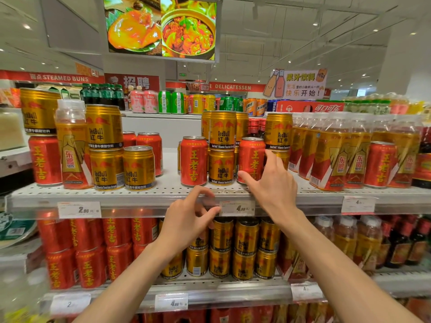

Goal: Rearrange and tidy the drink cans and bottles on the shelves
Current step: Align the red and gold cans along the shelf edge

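Note:
On the top shelf [163,194] stand mixed red herbal-tea cans, gold Red Bull cans and gold-labelled bottles. My right hand [271,183] is open, its fingers spread just in front of a red can [250,157], thumb near the can's base; I cannot tell whether it touches. A gold can [221,167] and another red can [193,160] stand to the left of it. My left hand [189,220] hovers at the shelf edge by a price tag [236,208], fingers loosely curled and holding nothing.
Stacked gold cans [106,148] and a bottle [72,145] stand at the left, with a bare stretch of shelf beside them. Packed bottles [338,155] fill the right. The lower shelf holds red cans [93,250] and gold cans [233,248].

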Demonstrator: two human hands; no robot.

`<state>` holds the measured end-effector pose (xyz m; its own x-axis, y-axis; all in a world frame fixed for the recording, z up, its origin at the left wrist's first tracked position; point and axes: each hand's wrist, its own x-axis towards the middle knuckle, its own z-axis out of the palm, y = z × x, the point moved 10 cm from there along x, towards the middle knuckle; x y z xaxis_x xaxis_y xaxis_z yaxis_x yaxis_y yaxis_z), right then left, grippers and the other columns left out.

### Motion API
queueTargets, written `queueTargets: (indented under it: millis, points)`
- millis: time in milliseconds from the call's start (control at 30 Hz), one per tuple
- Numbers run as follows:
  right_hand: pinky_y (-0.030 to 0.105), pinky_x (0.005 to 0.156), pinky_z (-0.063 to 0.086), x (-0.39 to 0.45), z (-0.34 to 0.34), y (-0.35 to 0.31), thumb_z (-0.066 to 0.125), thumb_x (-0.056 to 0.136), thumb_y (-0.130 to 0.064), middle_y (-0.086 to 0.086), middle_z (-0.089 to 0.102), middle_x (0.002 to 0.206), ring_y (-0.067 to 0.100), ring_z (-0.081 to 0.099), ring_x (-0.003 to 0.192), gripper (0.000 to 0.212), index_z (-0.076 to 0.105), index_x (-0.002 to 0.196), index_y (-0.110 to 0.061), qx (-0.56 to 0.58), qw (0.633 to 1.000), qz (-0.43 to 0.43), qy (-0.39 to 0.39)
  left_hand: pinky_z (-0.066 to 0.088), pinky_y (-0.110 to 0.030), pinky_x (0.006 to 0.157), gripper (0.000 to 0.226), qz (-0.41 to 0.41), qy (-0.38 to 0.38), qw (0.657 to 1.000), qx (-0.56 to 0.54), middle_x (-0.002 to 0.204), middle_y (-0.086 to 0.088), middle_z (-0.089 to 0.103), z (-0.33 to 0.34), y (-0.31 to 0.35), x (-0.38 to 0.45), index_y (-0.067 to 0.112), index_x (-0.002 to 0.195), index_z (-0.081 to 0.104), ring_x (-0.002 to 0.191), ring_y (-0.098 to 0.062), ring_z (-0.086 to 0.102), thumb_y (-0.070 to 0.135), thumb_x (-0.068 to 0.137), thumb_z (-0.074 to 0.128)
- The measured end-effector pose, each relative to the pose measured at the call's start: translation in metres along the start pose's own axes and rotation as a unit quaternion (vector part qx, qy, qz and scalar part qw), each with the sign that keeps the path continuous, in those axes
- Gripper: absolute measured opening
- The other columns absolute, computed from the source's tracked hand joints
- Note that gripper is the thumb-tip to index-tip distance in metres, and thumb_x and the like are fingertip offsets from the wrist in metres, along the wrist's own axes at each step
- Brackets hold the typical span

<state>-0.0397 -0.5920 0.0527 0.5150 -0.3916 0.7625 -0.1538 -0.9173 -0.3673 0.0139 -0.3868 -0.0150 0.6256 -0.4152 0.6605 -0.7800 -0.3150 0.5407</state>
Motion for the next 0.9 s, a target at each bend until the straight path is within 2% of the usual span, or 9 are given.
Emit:
queueTargets:
  millis: [133,267,400,800,900]
  points:
    - [0.032,0.075,0.046,-0.002,0.003,0.001,0.070,0.084,-0.058,0.005,0.057,0.125,0.025,0.064,0.105,0.081,0.039,0.146,-0.015,0.034,0.999,-0.001,0.001,0.046,-0.016,0.051,0.023,0.003,0.001,1.000,0.001,0.060,0.013,0.074,-0.001,0.001,0.000,0.033,0.107,0.054,0.039,-0.005,0.063,0.037,0.093,0.073]
    - [0.036,0.078,0.053,-0.003,0.002,0.002,0.072,0.084,-0.055,0.006,0.054,0.124,0.026,0.063,0.104,0.079,0.041,0.144,-0.015,0.039,0.999,-0.001,0.008,0.047,-0.018,0.051,0.023,0.004,0.001,1.000,-0.004,0.060,0.013,0.074,0.000,0.001,0.000,0.033,0.107,0.055,0.038,-0.006,0.063,0.036,0.093,0.073]
    - [0.040,0.086,0.055,-0.005,0.003,-0.001,0.073,0.083,-0.055,0.005,0.056,0.130,0.026,0.061,0.113,0.082,0.039,0.145,-0.015,0.050,0.999,-0.006,0.015,0.048,-0.019,0.051,0.023,0.005,0.002,1.000,-0.005,0.060,0.013,0.074,-0.001,0.001,-0.001,0.033,0.107,0.055,0.039,-0.006,0.064,0.036,0.093,0.073]
    - [0.040,0.094,0.050,-0.005,0.011,0.002,0.071,0.084,-0.054,0.004,0.053,0.138,0.023,0.057,0.121,0.083,0.035,0.149,-0.017,0.077,0.997,-0.007,-0.013,0.046,-0.019,0.051,0.023,0.000,0.006,1.000,0.002,0.058,0.013,0.073,-0.001,0.001,0.000,0.035,0.106,0.054,0.039,-0.004,0.063,0.038,0.093,0.074]
    - [0.042,0.092,0.055,-0.007,0.010,0.003,0.070,0.086,-0.053,0.003,0.052,0.133,0.022,0.060,0.113,0.078,0.037,0.148,-0.018,0.093,0.995,-0.022,-0.024,0.046,-0.017,0.050,0.023,-0.006,0.002,1.000,-0.001,0.059,0.013,0.073,-0.002,0.003,0.000,0.036,0.105,0.054,0.038,-0.005,0.063,0.039,0.093,0.073]
